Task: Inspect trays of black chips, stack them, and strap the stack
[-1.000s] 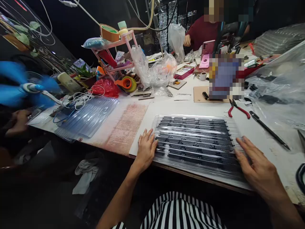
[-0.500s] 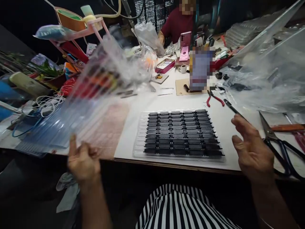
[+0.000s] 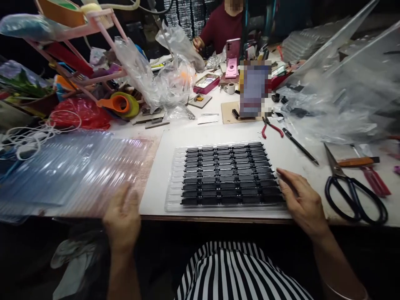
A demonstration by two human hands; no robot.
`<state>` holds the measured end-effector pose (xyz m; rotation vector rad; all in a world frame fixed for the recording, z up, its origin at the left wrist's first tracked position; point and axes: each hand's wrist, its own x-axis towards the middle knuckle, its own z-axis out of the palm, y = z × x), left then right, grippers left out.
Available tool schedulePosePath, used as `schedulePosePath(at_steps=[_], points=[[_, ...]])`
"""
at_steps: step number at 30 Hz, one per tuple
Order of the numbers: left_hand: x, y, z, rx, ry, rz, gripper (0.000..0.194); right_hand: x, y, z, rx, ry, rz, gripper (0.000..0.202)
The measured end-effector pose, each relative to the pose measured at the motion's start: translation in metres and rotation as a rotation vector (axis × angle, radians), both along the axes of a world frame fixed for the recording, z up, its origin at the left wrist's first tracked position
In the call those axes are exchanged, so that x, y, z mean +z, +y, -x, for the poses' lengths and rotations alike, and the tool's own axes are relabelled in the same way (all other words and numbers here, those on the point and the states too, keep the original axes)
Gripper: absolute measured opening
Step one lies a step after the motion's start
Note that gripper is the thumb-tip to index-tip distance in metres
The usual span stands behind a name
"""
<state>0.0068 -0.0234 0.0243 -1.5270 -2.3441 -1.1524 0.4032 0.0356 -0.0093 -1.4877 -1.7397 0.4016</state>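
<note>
A clear plastic tray (image 3: 174, 183) lies on the white tabletop, filled with rows of black comb-like plastic parts (image 3: 228, 175). My right hand (image 3: 301, 202) is at the tray's right edge, fingers stretched out along it; whether it presses on the tray I cannot tell. My left hand (image 3: 123, 216), smeared by motion, is at the table's front edge to the left of the tray, fingers extended and apart. Beside it, clear ribbed plastic sheets or trays (image 3: 71, 166) lie stacked on the left side of the table.
Scissors (image 3: 353, 196), a black pen (image 3: 300, 146) and red-handled pliers (image 3: 271, 128) lie to the right. Clear plastic bags (image 3: 331, 108) heap up behind them. A pink rack (image 3: 104, 33) and an orange tape roll (image 3: 120, 103) stand at left. A person (image 3: 223, 27) sits across the table.
The clear ribbed sheet that my left hand held raised now lies on the left stack, released. My left hand has moved right. My right hand has come in to the filled tray's edge.
</note>
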Motion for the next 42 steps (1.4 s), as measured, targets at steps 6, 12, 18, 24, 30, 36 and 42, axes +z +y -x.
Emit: schedulePosePath(at_steps=[6, 12, 18, 24, 30, 36, 42], points=[[-0.002, 0.023, -0.086, -0.581, 0.013, 0.009, 0.024, 0.014, -0.002, 0.006, 0.111, -0.103, -0.106, 0.014], [0.002, 0.056, -0.152, -0.945, 0.140, 0.008, 0.016, 0.029, 0.012, 0.018, 0.344, -0.366, -0.156, 0.010], [-0.004, 0.077, -0.181, -1.014, 0.324, 0.255, 0.021, 0.029, 0.018, 0.024, 0.394, -0.426, -0.170, 0.012], [-0.001, 0.084, -0.179, -1.121, 0.291, 0.283, 0.016, 0.027, 0.019, 0.023, 0.407, -0.387, -0.177, 0.018], [-0.001, 0.088, -0.181, -1.159, 0.284, 0.299, 0.014, 0.024, 0.019, 0.023, 0.428, -0.376, -0.199, 0.022], [0.016, 0.084, -0.176, -1.134, 0.240, 0.313, 0.012, 0.029, 0.016, 0.023, 0.416, -0.342, -0.198, 0.020], [0.029, 0.058, -0.099, -0.589, -0.018, 0.063, 0.019, 0.035, 0.005, -0.019, 0.097, -0.199, -0.160, 0.018]])
